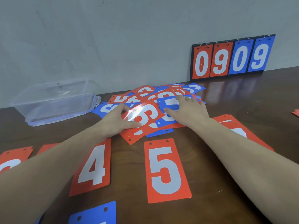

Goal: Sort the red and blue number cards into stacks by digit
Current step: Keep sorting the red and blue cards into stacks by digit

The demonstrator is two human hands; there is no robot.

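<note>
Looking down from the head view: both forearms stretched forward over the brown tabletop [234,101], reaching into the loose pile of red and blue number cards [161,96] near the far edge, by the wall.

Left hand [118,122]: palm down at the pile's left side, fingers curled, thumb pressed flat on a glossy red card [142,117] with a large white digit, glare across it; digit not readable for certain. Fingertips tucked at that card's far-left edge, seemingly pinching it.

Right hand [189,110]: palm down, fingers spread, resting on a blue card [168,102] atop the pile; thumb stretched left along that card's near edge. Whether lifting or only pressing, cannot tell.

Sorted cards toward the near edge: red 4 card [93,167] under the left forearm, red 5 card [166,170] just right of it, well apart from the pile. Blue card at the near edge [97,214], cut off by the frame. More red cards at far left [11,159] and under the right forearm [234,128], digits partly hidden.

Clear plastic box [55,102] at the far-left corner. Flip scoreboard [231,59] reading 0909 leaning on the wall, far right.
</note>
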